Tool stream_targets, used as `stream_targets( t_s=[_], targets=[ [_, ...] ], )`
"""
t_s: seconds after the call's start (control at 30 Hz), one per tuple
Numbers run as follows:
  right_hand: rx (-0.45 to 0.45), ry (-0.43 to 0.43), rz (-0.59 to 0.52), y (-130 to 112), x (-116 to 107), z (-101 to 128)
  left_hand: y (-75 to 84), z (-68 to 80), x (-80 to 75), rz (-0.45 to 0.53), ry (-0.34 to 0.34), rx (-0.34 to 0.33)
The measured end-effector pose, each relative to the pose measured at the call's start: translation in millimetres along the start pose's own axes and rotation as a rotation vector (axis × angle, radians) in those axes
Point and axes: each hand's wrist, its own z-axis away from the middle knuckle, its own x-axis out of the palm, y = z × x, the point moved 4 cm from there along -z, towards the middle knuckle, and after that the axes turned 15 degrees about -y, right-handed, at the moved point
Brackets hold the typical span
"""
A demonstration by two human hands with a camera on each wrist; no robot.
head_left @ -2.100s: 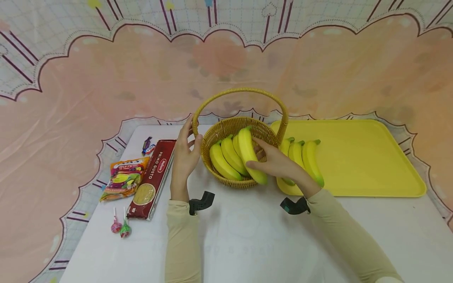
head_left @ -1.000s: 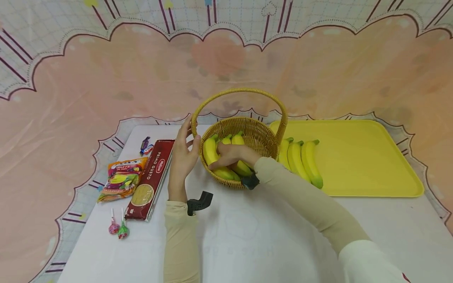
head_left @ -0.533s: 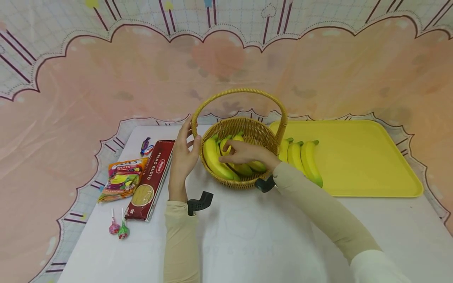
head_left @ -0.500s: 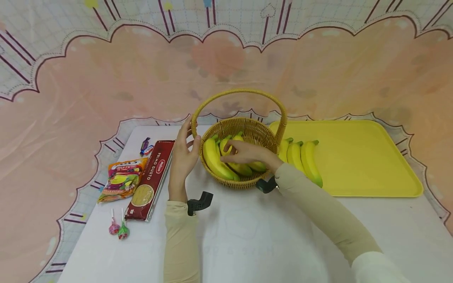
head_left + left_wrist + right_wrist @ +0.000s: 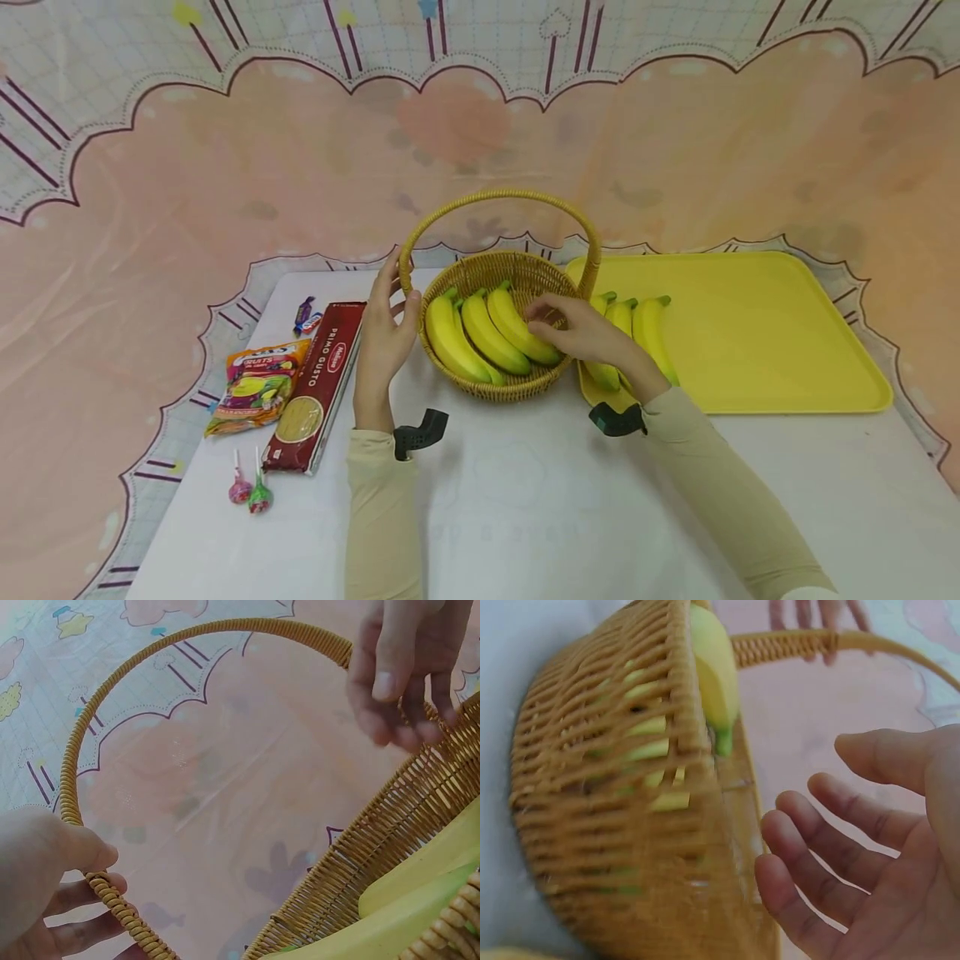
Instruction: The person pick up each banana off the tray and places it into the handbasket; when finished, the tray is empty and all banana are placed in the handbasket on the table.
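A round wicker basket point(image 5: 525, 390) with a tall arched handle holds several yellow bananas point(image 5: 487, 337), lying side by side toward its left. My left hand point(image 5: 385, 337) holds the left side of the handle; in the left wrist view the thumb is on one side of the cane and the fingers pass behind it. My right hand point(image 5: 592, 335) is over the basket's right rim with nothing in it. The right wrist view shows its fingers point(image 5: 832, 847) loosely bent and apart from the bananas. Beside the basket, more bananas point(image 5: 651, 333) lie on a yellow tray point(image 5: 772, 333), partly hidden by my right hand.
Left of the basket lie a red pasta pack point(image 5: 318, 387), an orange candy bag point(image 5: 258, 387), small wrapped candies point(image 5: 303, 315) and two lollipops point(image 5: 258, 497). A patterned cloth point(image 5: 480, 158) hangs behind the white table point(image 5: 510, 508).
My right hand placed a banana inside the basket, reached across the bananas at the left, then drew back to the right rim. The bananas now sit further left. My left hand stays on the handle.
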Motion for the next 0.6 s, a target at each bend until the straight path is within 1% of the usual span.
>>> stream_targets(
  t_s=[0.1, 0.23, 0.43, 0.6],
  targets=[
    [0.026, 0.037, -0.051, 7.3, -4.3, 15.1, -0.5, 0.4, 0.2, -0.002, 0.003, 0.002],
    [0.075, 0.079, -0.082, 18.3, -11.1, 32.6, 0.1, 0.0, 0.0, 0.001, 0.002, 0.0],
    [0.171, 0.139, -0.102, 43.6, -21.7, 58.8, -0.8, -0.1, 1.2, 0.005, -0.009, -0.023],
    [0.255, 0.213, -0.096, 67.0, -30.6, 79.9, -0.7, -0.2, 0.2, 0.005, -0.007, -0.015]
  ],
)
